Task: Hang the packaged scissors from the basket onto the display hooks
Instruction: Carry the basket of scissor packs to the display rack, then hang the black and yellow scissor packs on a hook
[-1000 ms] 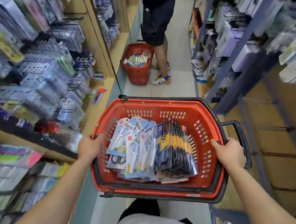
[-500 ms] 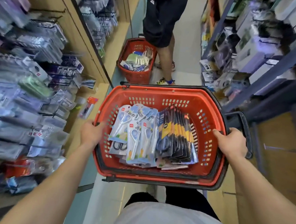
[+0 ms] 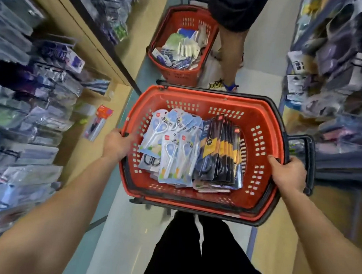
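The left hand (image 3: pixel 117 146) and the right hand (image 3: pixel 287 173) each gripped a side rim of the red basket (image 3: pixel 199 92); the packaged scissors (image 3: pixel 175 149) lay stacked inside. Best practice was to hold it level and set it down near the display rack (image 3: pixel 41 108).

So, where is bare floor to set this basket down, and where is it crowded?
Bare floor shows between the left shelving and your own legs, just below the held basket. A smaller patch lies between the other person's shoe and the right shelving. Straight ahead is crowded: a second basket and that person fill the aisle.
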Demonstrator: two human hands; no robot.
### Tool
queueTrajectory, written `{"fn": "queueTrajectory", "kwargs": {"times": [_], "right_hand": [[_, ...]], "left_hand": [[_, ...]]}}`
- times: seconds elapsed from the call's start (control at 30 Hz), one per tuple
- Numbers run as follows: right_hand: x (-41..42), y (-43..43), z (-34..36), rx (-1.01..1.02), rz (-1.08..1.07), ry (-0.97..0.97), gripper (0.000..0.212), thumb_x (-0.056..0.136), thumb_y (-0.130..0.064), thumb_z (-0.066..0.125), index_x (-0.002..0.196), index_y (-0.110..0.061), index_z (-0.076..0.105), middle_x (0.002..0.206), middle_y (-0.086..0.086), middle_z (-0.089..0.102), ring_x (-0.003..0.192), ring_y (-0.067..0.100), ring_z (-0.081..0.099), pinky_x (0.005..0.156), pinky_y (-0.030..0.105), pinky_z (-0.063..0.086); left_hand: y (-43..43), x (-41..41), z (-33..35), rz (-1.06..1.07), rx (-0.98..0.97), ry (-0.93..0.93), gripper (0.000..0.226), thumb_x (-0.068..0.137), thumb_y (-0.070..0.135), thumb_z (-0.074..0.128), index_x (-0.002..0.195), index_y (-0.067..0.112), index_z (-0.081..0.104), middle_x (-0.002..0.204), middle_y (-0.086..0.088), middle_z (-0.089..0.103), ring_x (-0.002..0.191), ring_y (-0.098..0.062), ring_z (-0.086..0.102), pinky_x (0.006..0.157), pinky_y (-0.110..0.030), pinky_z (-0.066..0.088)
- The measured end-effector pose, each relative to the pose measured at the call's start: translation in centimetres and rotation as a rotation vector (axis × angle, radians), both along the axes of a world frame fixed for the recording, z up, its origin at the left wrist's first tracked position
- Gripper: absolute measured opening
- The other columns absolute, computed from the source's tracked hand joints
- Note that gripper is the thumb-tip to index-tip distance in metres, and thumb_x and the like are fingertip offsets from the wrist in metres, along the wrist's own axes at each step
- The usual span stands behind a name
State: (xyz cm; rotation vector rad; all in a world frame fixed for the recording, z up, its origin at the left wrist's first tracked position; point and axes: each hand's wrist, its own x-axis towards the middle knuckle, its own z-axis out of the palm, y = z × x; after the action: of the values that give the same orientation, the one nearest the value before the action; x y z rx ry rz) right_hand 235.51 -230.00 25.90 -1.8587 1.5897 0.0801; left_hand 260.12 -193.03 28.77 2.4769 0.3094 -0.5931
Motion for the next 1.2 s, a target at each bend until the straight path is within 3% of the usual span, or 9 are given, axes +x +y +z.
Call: {"fn": "queueTrajectory", "kwargs": {"times": [0.2, 0.4, 0.6, 0.8, 1.0, 1.07, 1.1, 1.17, 1.2], "right_hand": [[6.0, -3.3, -10.8, 0.0, 0.017, 0.025, 0.049, 0.087, -0.047, 0.075, 0.11, -0.005, 0.07, 0.109, 0.023, 0.073, 0.097, 0.042, 0.069, 0.084, 0.048, 0.055], [9.9, -5.3, -22.7, 0.024, 0.035, 0.022, 0.045, 0.09, -0.038, 0.076, 0.109, 0.003, 0.068, 0.106, 0.025, 0.071, 0.094, 0.042, 0.068, 0.073, 0.037, 0.045], [11.2, -6.0, -31.4, 0.07, -0.015, 0.036, 0.049, 0.09, -0.041, 0.075, 0.12, -0.002, 0.067, 0.113, 0.022, 0.072, 0.1, 0.041, 0.069, 0.088, 0.047, 0.056], [10.6, -6.4, -35.8, 0.092, -0.011, 0.06, 0.048, 0.09, -0.039, 0.075, 0.12, -0.003, 0.065, 0.113, 0.021, 0.072, 0.099, 0.041, 0.069, 0.088, 0.049, 0.057], [9.5, -6.1, -36.7, 0.116, 0.021, 0.107, 0.051, 0.092, -0.041, 0.071, 0.125, -0.004, 0.059, 0.115, 0.021, 0.069, 0.104, 0.043, 0.066, 0.087, 0.049, 0.054], [9.3, -4.9, -35.2, -0.029, 0.124, 0.176, 0.06, 0.087, -0.042, 0.071, 0.129, -0.002, 0.055, 0.123, 0.024, 0.062, 0.115, 0.044, 0.057, 0.095, 0.05, 0.047], [9.3, -3.9, -34.1, -0.152, 0.161, 0.156, 0.063, 0.086, -0.037, 0.072, 0.134, -0.002, 0.052, 0.129, 0.026, 0.056, 0.121, 0.043, 0.05, 0.101, 0.05, 0.042], [9.7, -1.4, -32.3, -0.294, 0.252, 0.046, 0.057, 0.087, -0.026, 0.072, 0.137, -0.006, 0.052, 0.133, 0.021, 0.051, 0.124, 0.039, 0.045, 0.104, 0.046, 0.037], [10.1, -0.3, -32.1, -0.234, 0.322, -0.02, 0.051, 0.089, -0.024, 0.072, 0.135, -0.009, 0.054, 0.131, 0.014, 0.052, 0.122, 0.034, 0.049, 0.102, 0.044, 0.04]], "left_hand": [[-3.2, 6.8, -11.0, -0.124, 0.081, 0.083, 0.033, 0.093, 0.039, 0.07, 0.073, 0.013, 0.066, 0.077, -0.013, 0.068, 0.072, -0.032, 0.066, 0.067, -0.038, 0.05], [-5.2, 11.1, -24.3, -0.116, 0.118, 0.138, 0.032, 0.093, 0.042, 0.067, 0.102, 0.012, 0.061, 0.094, -0.009, 0.062, 0.088, -0.029, 0.058, 0.077, -0.034, 0.042], [-6.2, 12.5, -33.4, -0.146, 0.153, 0.197, 0.038, 0.097, 0.042, 0.065, 0.116, 0.009, 0.061, 0.099, -0.007, 0.062, 0.089, -0.029, 0.057, 0.08, -0.036, 0.046], [-6.4, 11.7, -37.2, -0.152, 0.143, 0.274, 0.023, 0.1, 0.034, 0.063, 0.109, 0.013, 0.058, 0.1, -0.01, 0.062, 0.09, -0.031, 0.058, 0.081, -0.037, 0.047], [-6.0, 10.1, -39.2, -0.015, 0.09, 0.289, 0.045, 0.097, 0.047, 0.064, 0.121, 0.009, 0.059, 0.112, -0.012, 0.07, 0.096, -0.032, 0.068, 0.081, -0.039, 0.055], [-6.5, 9.3, -38.2, -0.06, 0.171, 0.168, 0.068, 0.089, 0.061, 0.066, 0.134, 0.011, 0.055, 0.128, -0.013, 0.063, 0.118, -0.036, 0.061, 0.098, -0.047, 0.051], [-7.4, 8.5, -37.1, -0.094, 0.209, 0.041, 0.069, 0.09, 0.055, 0.069, 0.14, 0.01, 0.052, 0.135, -0.015, 0.056, 0.126, -0.036, 0.053, 0.106, -0.048, 0.045], [-9.9, 6.2, -35.2, -0.204, 0.129, -0.135, 0.049, 0.093, 0.031, 0.07, 0.135, 0.01, 0.056, 0.131, -0.013, 0.057, 0.121, -0.031, 0.054, 0.103, -0.043, 0.044], [-11.6, 5.0, -34.9, -0.256, 0.011, -0.122, 0.036, 0.094, 0.024, 0.069, 0.127, 0.012, 0.062, 0.123, -0.007, 0.063, 0.111, -0.024, 0.061, 0.096, -0.038, 0.049]]}}
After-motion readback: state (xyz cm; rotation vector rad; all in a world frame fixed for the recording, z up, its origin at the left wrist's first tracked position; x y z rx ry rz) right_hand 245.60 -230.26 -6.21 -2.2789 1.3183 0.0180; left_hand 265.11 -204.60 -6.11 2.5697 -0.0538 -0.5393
